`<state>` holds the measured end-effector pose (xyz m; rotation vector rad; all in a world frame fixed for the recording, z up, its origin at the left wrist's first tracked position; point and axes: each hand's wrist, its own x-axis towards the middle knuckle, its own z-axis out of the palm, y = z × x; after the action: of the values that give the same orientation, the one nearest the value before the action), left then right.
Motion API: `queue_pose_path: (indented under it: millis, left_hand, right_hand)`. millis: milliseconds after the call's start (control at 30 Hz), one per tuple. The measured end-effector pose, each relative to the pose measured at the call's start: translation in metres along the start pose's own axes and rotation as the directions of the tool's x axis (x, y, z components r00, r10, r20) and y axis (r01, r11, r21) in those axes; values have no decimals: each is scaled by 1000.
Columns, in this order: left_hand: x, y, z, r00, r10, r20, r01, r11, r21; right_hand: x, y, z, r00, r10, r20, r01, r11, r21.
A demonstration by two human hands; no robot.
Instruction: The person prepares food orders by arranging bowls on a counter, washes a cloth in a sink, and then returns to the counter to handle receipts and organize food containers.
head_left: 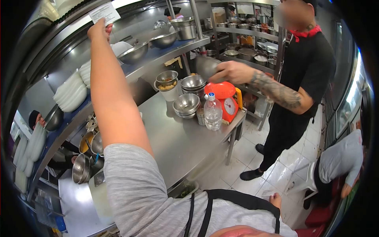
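Note:
My left hand (101, 31) reaches up to the rail above the shelf, its fingers closed on the lower edge of a white printed paper slip (105, 14). Down by my right side, my right hand (276, 200) is partly visible, with fingers curled. Another pale printed paper slip (268, 194) shows at its fingertips and appears held there. Nearest below my raised hand are steel bowls (134, 53) and stacked white dishes (71, 93) on the shelf.
A steel table (169, 146) carries stacked bowls (186, 104), a plastic bottle (213, 112) and a red scale (228, 106). Across it stands a co-worker (304, 75) holding a steel bowl (207, 68). Another person (339, 162) bends at the right, near a white chair (306, 177).

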<state>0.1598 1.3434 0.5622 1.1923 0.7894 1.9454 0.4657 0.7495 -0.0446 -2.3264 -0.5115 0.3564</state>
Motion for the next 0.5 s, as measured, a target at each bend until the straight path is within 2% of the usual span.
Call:
queue_pose_path:
  millis: [33,133,167,300,400,500]
  left_hand:
    - [21,0,-3,999,-19,34,20,999,-33]
    - [33,5,4,999,-35,-22,33,998,-51]
    - [45,0,3,999,5,38,-2,997,-78]
    - [5,-7,5,998,47,49,-40,991,-126]
    - [-19,-5,6,995,85,59,-66,960,-273]
    - [-7,3,4,994,112,3,-109,972,-207]
  right_hand:
    - [17,13,5,996,-84,-32,83,996,-21]
    - [40,14,5,996,-92,-18,91,995,-44]
    - [34,-8,-3,997,-73,-23,73,997,-15]
    - [31,-31,-8,993,-112,-19,113,991,72]
    - [39,-25,0,996,-81,23,77,990,114]
    - [54,-32,3,988,-153,19,152,987,49]
